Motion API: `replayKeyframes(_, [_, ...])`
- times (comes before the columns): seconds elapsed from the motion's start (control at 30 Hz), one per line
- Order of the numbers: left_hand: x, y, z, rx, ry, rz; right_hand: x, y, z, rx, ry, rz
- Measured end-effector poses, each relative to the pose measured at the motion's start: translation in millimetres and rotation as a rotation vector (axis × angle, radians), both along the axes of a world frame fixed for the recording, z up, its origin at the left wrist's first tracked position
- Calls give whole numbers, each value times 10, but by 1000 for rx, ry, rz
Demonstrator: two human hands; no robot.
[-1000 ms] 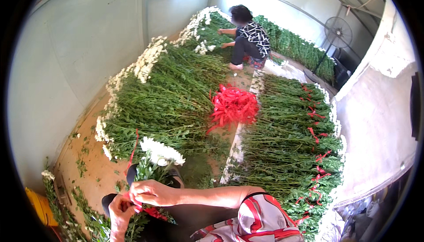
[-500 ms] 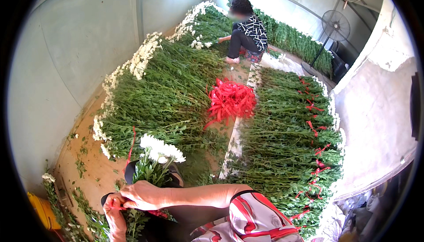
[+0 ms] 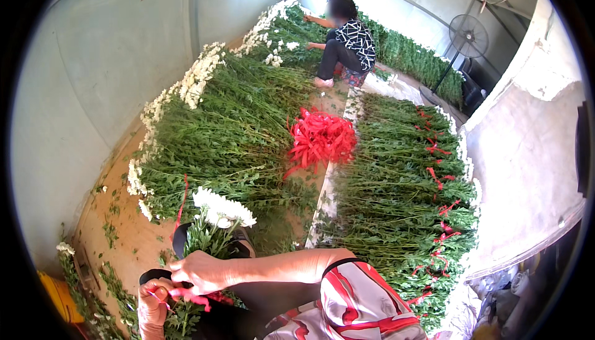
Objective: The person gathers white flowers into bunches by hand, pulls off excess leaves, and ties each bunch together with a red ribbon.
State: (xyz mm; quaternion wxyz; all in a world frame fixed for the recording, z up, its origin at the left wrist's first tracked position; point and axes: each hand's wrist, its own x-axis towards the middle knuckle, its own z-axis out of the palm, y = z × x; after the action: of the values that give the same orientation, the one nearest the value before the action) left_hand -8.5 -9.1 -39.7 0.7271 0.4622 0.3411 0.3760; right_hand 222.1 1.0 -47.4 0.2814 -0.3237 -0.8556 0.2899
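Chrysanthemums (image 3: 222, 208) with white heads, gathered in a leafy bunch, stand out in the head view, leaning over the person's dark-trousered legs (image 3: 263, 303) near the floor's near edge; their blooms point away from the body, and their stems run down beneath the wrists. Left hand (image 3: 152, 303) and right hand (image 3: 199, 270) are close together beside the stems. The left's thumb and fingers are pinched on a red ribbon (image 3: 197, 298), whose loose length hangs across the leaves below the right hand. The right's fingers are curled just beside that ribbon; whether they grip it cannot be told. A narrow red strip (image 3: 180, 207) rises just beyond the bunch, near a dark shoe (image 3: 245, 241).

Along the left edge of the brown floor (image 3: 133, 231) spreads a broad bank of cut chrysanthemums (image 3: 229, 129), heads toward the wall. A heap of red ribbons (image 3: 322, 136) lies mid-floor, next to a white strip (image 3: 323, 207). Right of that, ribbon-tied bunches (image 3: 390, 210) lie in a row, heads toward the right edge. Toward the far edge a co-worker (image 3: 350, 42) in a patterned top sits low, arms out over flowers, with a pedestal fan (image 3: 468, 35) off to the right. A yellow container (image 3: 59, 293) sits at the near left corner.
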Motion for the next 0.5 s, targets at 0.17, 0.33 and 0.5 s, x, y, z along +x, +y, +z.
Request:
replayKeyframes(0.17, [-25, 34, -3, 105, 33, -43, 4, -11, 27, -96, 192, -37])
replayKeyframes(0.33, [129, 18, 135, 376, 404, 114, -57, 64, -91, -76, 125, -17])
replayKeyframes(0.5, [382, -31, 69, 1147, 904, 320, -15, 5, -26, -163, 78, -118])
